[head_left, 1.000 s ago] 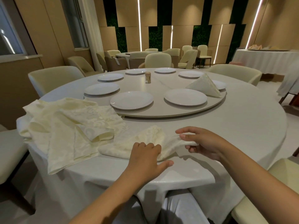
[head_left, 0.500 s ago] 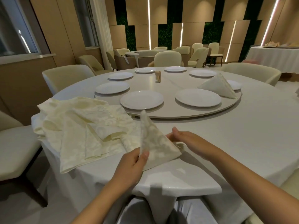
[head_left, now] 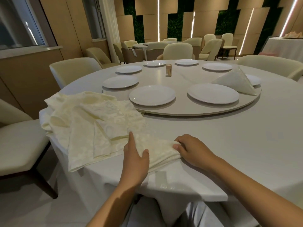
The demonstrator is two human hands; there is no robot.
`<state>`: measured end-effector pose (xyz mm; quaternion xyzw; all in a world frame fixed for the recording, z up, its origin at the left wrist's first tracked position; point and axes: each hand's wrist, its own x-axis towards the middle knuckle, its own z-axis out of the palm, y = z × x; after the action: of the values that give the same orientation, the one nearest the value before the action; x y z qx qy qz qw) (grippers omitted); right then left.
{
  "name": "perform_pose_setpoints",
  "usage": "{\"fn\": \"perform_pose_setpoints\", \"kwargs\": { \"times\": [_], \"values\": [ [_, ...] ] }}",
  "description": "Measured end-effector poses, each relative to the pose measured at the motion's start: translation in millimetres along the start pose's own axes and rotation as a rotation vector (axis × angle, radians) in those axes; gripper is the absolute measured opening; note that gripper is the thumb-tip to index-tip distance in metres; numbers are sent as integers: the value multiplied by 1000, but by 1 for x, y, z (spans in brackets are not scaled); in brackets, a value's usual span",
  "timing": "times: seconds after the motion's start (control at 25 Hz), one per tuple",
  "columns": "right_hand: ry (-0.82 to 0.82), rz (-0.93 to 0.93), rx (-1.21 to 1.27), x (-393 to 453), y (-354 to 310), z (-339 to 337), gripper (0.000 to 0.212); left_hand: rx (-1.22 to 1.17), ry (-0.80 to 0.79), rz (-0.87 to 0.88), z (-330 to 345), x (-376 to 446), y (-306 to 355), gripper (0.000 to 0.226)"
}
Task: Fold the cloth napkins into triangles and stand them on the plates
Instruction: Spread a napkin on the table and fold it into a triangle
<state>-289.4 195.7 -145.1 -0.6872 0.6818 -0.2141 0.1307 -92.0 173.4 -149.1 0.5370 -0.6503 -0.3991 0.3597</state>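
Left hand [head_left: 136, 158] presses napkin [head_left: 161, 149]; right hand [head_left: 192, 149] pinches it.

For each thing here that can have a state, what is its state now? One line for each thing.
Napkin being folded: lying flat on the table edge, partly folded.
Left hand: pressing flat on that napkin.
Right hand: fingers curled round the napkin's right end.
Napkin pile: unfolded, crumpled, hanging over the table edge.
Finished napkin: folded in a triangle, leaning on the far right plate.
Near plates: bare.
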Motion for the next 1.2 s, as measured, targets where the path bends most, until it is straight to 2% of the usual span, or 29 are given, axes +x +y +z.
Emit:
{"fn": "perform_pose_setpoints", "kwargs": {
  "times": [0.24,0.28,0.36,0.48,0.56,0.68,0.76,0.84,0.92,1.0,1.2],
  "values": [
    [95,-21,-37,-3,-1,6,24,210,-20,5,-1,5,-4,62],
    [127,-31,-70,-3,-1,8,24,342,4,33,-2,6,-4,61],
    [146,-64,-154,-2,-1,9,26,684,2,201,-7,11,-1,58],
    [103,-102,-214,2,2,7,31,907,-289,531,-9,26,5,63],
    [62,-93,-241,0,0,5,34,960,-422,603,-6,31,3,63],
    [156,-133,-400,-5,-2,6,33,1045,-448,577,1,30,-7,54],
    [194,-165,-372,-10,-11,8,37,1060,-441,566,3,29,-9,55],
    [78,-138,-255,-16,-18,14,48,1053,-446,547,4,28,-9,57],
    [-68,-56,-260,-20,-19,20,54,1044,-434,514,5,30,-10,59],
    [-110,-29,-289,-21,-14,20,55,1026,-418,468,3,35,-15,65],
    [-150,-44,-305,-20,-12,20,55,974,-418,394,-26,61,-28,99]
  ]
}}
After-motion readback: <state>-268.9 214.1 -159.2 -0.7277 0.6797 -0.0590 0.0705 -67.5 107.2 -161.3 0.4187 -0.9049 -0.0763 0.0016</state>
